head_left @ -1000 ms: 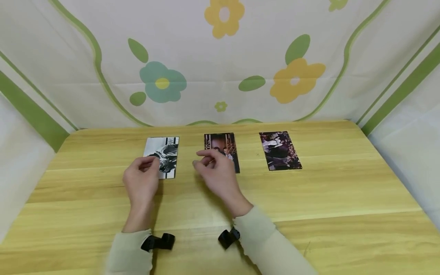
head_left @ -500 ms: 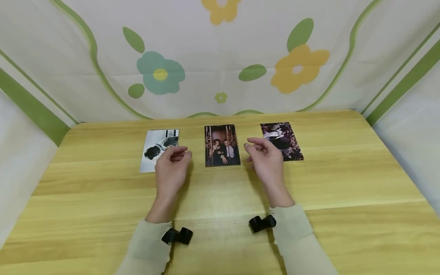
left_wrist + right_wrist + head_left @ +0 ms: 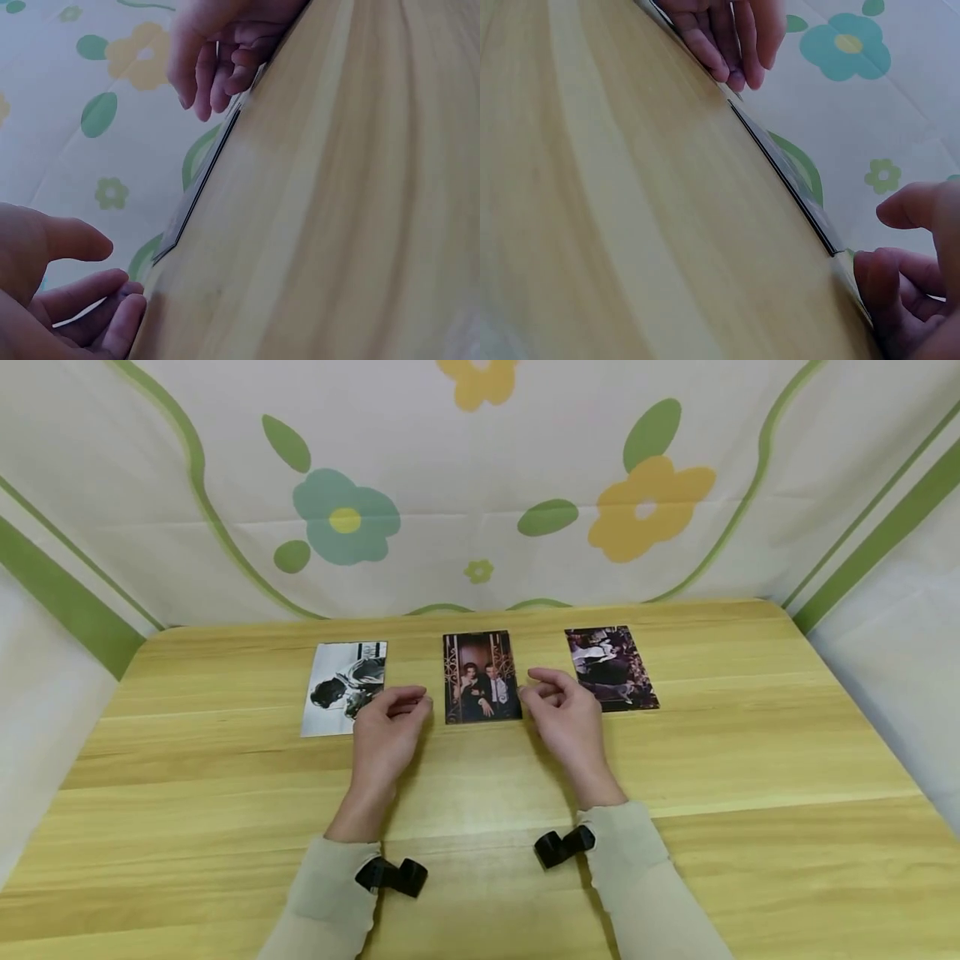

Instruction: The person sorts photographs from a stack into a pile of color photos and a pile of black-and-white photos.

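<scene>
Three photo cards lie in a row at the back of the table. The middle card point(image 3: 480, 681) has a dark picture of two people by ornate metalwork. My left hand point(image 3: 390, 735) is to its left, a small gap away, partly covering the lower right of the black-and-white card point(image 3: 326, 693). Close to the middle card's right edge is my right hand point(image 3: 566, 722), overlapping a corner of the dark purple card point(image 3: 611, 664). Both hands have loosely bent fingers around nothing. In the wrist views the middle card point(image 3: 201, 187) lies flat between the hands, its near edge a black line.
The wood-grain table point(image 3: 480, 827) reaches toward the person. Behind it hangs a white cloth point(image 3: 480, 468) with flowers and green lines, and similar cloth stands at both sides. A black wrist camera point(image 3: 392, 877) juts from the left cuff, another black camera point(image 3: 564, 847) from the right.
My left hand has moved right, off the black-and-white card's middle. My right hand has swung right from over the middle card, then slightly back left. The head view has shifted a little; the cards stay in place.
</scene>
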Available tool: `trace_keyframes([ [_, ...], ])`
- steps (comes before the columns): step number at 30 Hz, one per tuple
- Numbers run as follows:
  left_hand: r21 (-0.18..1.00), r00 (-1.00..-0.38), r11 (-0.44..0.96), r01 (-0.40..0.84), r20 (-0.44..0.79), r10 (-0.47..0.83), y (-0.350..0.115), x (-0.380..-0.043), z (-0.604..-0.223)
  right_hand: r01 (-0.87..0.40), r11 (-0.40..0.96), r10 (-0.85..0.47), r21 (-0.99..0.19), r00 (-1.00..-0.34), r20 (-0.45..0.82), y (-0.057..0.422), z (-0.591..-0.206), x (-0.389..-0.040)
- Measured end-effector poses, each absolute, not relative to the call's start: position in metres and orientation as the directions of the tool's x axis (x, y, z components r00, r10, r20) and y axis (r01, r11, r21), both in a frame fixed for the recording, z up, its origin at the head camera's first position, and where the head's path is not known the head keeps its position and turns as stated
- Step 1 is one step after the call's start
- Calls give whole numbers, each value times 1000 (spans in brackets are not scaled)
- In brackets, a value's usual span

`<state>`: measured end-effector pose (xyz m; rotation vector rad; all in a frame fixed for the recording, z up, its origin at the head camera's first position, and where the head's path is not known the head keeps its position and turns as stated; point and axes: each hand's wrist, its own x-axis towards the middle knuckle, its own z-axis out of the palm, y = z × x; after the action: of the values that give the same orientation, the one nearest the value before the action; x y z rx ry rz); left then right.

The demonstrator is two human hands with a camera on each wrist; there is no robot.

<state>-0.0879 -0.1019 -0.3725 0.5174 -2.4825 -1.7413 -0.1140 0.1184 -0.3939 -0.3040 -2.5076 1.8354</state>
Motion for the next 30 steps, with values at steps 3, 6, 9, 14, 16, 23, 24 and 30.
trace_keyframes([
  [3, 918, -940, 327, -225, -117, -319, -103, -87, -376, 145, 320, 154, -936, -983, -100, 117, -395, -114],
  [6, 915, -941, 346, -209, -92, -326, -103, -86, -379, 136, 350, 142, -927, -986, -91, 116, -395, -114],
  [9, 916, -947, 359, -181, -64, -314, -102, -86, -382, 116, 412, 120, -904, -990, -73, 115, -394, -115],
  [14, 903, -964, 407, -134, -23, -265, -96, -88, -385, 70, 569, 57, -819, -997, -46, 115, -391, -115],
  [16, 887, -972, 444, -124, -19, -233, -94, -88, -385, 59, 610, 39, -790, -998, -44, 115, -390, -115],
  [23, 839, -985, 528, -127, -47, -163, -90, -90, -386, 68, 660, 41, -749, -998, -55, 113, -390, -113],
  [24, 839, -986, 530, -126, -46, -161, -89, -90, -386, 68, 668, 42, -741, -998, -54, 112, -390, -112],
  [30, 810, -989, 577, -106, -27, -145, -85, -90, -385, 53, 704, 38, -709, -999, -37, 110, -388, -111],
])
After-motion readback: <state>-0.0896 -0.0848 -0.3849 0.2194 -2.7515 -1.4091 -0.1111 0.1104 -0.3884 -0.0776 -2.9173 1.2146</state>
